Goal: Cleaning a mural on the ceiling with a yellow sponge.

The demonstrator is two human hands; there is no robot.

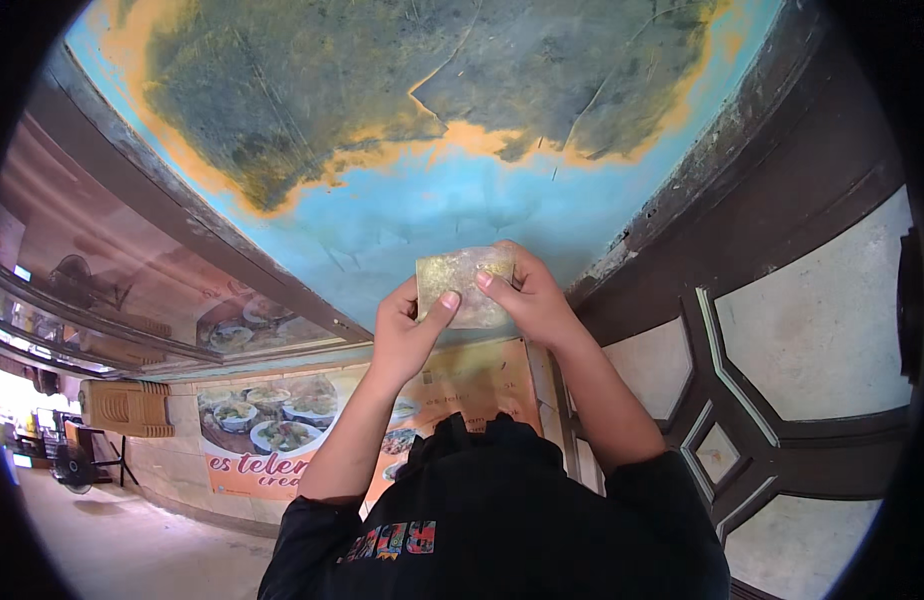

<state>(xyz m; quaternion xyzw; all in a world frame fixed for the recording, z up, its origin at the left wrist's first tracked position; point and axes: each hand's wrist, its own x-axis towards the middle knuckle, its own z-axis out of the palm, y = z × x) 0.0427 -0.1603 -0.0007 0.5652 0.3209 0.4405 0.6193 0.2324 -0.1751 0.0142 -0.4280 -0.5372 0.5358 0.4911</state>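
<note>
A small, roughly rectangular sheet (450, 272), speckled yellow and pale grey like worn sandpaper, is held up between both hands. My left hand (410, 328) pinches its lower left part, thumb on the near face and fingers behind. At its right side, my right hand (532, 298) grips it the same way, with the thumb pressed across the face. The fingers behind the sheet are mostly hidden. Beyond it lies a flat panel (402, 215) with light blue paint, orange edges and a large worn dark-grey patch (382, 90).
Dark raised framing (682, 180) borders the panel on the right, beside a dark door with pale insets (822, 310). A glossy brown surface (132, 250) runs along the left. Behind are a food banner (282, 420), stacked brown plastic chairs (127, 408) and a fan (74, 468).
</note>
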